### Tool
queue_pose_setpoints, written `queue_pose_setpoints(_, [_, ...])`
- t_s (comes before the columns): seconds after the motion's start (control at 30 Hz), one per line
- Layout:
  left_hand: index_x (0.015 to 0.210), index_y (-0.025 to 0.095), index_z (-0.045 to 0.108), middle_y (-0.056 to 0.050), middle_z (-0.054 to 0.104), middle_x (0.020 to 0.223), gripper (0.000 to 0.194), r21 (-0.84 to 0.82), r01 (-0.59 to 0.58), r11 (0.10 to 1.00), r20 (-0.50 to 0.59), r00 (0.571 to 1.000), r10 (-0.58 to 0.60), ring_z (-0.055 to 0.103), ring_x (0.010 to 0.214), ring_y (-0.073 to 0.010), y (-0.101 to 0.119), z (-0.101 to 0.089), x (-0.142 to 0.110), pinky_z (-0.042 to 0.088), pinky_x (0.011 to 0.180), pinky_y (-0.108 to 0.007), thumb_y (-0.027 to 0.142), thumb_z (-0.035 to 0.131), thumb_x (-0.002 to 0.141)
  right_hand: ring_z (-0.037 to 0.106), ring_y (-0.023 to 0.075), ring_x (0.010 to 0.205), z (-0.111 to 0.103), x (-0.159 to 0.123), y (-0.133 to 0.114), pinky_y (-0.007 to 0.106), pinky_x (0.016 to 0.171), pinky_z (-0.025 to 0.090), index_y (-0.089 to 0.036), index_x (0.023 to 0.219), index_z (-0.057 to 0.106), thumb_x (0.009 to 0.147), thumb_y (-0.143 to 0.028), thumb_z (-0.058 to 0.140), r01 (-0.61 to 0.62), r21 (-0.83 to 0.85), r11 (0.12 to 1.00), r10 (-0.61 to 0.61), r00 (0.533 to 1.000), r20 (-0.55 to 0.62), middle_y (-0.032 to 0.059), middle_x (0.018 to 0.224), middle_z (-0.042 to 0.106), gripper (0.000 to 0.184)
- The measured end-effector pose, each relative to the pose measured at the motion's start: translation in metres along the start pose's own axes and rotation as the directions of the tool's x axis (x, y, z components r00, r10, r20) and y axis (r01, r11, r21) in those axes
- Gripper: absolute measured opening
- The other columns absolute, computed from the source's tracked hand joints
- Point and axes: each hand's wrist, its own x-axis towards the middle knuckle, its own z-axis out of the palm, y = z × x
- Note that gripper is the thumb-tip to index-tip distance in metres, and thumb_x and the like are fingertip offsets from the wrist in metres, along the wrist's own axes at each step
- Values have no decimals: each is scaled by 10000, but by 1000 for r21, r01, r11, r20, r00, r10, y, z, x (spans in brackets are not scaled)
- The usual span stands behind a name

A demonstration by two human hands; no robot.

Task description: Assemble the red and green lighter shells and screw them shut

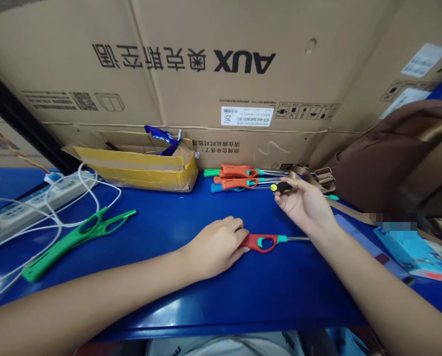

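My left hand [217, 247] is closed round the handle end of a red gas lighter [252, 241], which lies on the blue table with its metal tube pointing right. Part of that tube is hidden behind my right forearm. My right hand [306, 202] is raised above the table, its fingers closed on a screwdriver [282, 188] with a black and yellow handle; I cannot make out its shaft. Just beyond it lies a pile of gas lighters [239, 171] in orange, green and blue. At the left, a green lighter casing [63, 245] lies across white cables.
A yellow-taped cardboard box [142, 170] holding a blue packet stands at the back left. Beside it is a white power strip [31, 207]. A large carton [191, 94] closes off the back. A brown bag [387, 158] and a light-blue box [414, 252] occupy the right.
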Motion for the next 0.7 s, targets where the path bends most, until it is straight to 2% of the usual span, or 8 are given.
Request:
queue_pose_setpoints(0.13, [1081, 141, 686, -107, 664, 1028, 229, 55, 27, 998, -22, 999, -26, 643, 938, -250, -17, -1, 13, 552, 809, -360, 304, 537, 1018, 607, 104, 495, -9, 7, -8, 191, 462, 579, -171, 830, 554, 731, -64, 537, -7, 81, 997, 13, 998, -68, -8, 644, 601, 146])
queue_pose_setpoints(0.4, [1059, 122, 655, -134, 670, 1038, 200, 92, 73, 993, -120, 991, -62, 647, 953, -257, -68, -11, 20, 549, 867, -397, 292, 571, 994, 573, 90, 530, -32, 19, -26, 169, 436, 554, -209, 789, 473, 773, -109, 551, 121, 104, 987, -112, 989, -92, -22, 698, 585, 128])
queue_pose_setpoints(0.57, [1091, 126, 673, -155, 694, 1077, 197, 50, 86, 995, -189, 979, -75, 667, 1010, -287, -87, -5, 27, 563, 911, -451, 262, 612, 963, 598, 67, 531, -34, 24, -23, 151, 501, 577, -202, 760, 491, 760, -140, 625, 126, -16, 992, -126, 992, 4, -37, 676, 603, 148])
queue_pose_setpoints(0.7, [1203, 158, 669, -141, 684, 1195, 262, -16, 64, 998, -250, 966, -66, 669, 1104, -266, -96, 1, 39, 560, 973, -412, 204, 633, 948, 700, 109, 630, -28, 21, -8, 222, 640, 645, -196, 828, 585, 705, -150, 764, 106, -213, 971, -70, 983, 167, -31, 716, 674, 222])
